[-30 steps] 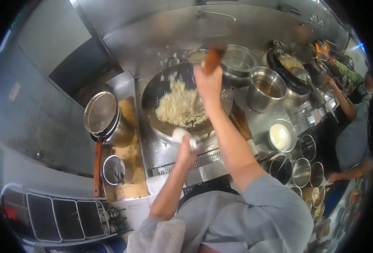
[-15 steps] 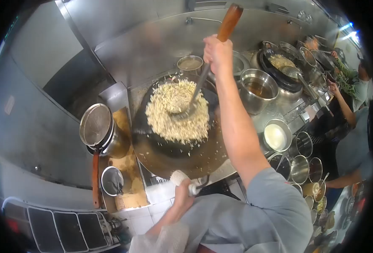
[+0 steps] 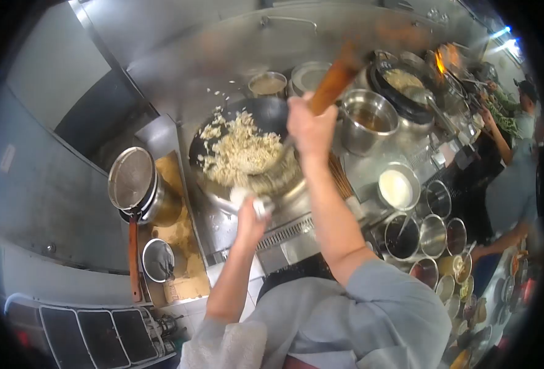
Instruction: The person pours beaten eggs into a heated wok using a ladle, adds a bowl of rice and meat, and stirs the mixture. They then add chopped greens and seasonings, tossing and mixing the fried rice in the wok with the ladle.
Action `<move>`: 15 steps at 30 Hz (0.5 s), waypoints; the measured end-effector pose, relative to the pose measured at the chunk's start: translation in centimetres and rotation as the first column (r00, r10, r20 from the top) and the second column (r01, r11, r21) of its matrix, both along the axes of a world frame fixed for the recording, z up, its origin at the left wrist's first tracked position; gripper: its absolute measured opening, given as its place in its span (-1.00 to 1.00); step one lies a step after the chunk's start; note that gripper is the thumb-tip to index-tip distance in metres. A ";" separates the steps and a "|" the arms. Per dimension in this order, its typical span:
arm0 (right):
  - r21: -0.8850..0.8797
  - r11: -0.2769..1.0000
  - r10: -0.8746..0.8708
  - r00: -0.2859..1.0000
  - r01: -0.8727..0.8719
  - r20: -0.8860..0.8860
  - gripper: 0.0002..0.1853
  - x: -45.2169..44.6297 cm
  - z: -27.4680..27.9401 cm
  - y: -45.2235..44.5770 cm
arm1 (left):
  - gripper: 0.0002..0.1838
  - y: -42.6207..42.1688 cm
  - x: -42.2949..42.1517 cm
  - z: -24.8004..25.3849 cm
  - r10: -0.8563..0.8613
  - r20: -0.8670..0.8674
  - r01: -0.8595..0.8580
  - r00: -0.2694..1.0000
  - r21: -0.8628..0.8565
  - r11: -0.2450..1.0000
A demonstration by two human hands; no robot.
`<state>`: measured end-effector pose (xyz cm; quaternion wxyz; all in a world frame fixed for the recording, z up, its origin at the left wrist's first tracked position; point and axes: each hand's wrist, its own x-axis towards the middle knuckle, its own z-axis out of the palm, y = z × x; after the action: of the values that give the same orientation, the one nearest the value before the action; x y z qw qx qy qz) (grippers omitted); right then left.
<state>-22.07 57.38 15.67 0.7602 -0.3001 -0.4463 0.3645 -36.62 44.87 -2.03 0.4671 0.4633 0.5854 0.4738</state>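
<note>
My right hand (image 3: 312, 129) is closed around the long wooden-handled ladle (image 3: 328, 89), which is blurred by motion. Its bowl end sits among the rice and is hard to make out. Pale fried rice (image 3: 238, 150) is heaped in a large dark wok (image 3: 266, 114), with some grains in the air over the far left rim. My left hand (image 3: 251, 224) grips the wok handle at the near side through a white cloth (image 3: 241, 197). The wok is tilted and raised at its near edge.
A strainer (image 3: 132, 178) rests on a pot at left, above a small metal pot (image 3: 158, 260). At right stand a pot of brown liquid (image 3: 370, 120), a bowl of white liquid (image 3: 398, 187) and several seasoning bowls. A co-worker's arm (image 3: 499, 135) shows beyond, near a flame.
My left hand has moved up and forward, tilting the wok away. The rice has shifted to the far left, with grains flying. My right hand and the ladle have come lower and nearer.
</note>
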 end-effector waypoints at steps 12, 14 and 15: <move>-0.544 0.597 0.785 0.571 -0.590 0.242 -0.36 14.9 -8.1 -9.1 | -0.78 3.5 -2.7 -3.8 0.232 0.717 -0.073 0.657 -0.246 0.966; -0.375 0.401 0.739 0.537 -0.836 -0.407 -0.37 13.5 -12.7 -11.2 | -0.78 5.9 -4.0 -4.4 0.209 0.763 -0.008 0.611 -0.259 0.966; -0.196 0.355 0.602 0.383 -0.914 -0.701 -0.37 11.7 -14.1 -12.1 | -0.73 4.8 -2.9 -2.5 0.324 0.725 -0.118 0.608 -0.322 0.939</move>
<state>-10.41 45.32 1.56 0.4457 -0.1415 -0.1838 0.8646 -39.56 49.67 -4.56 0.6612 0.0804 0.4366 0.6048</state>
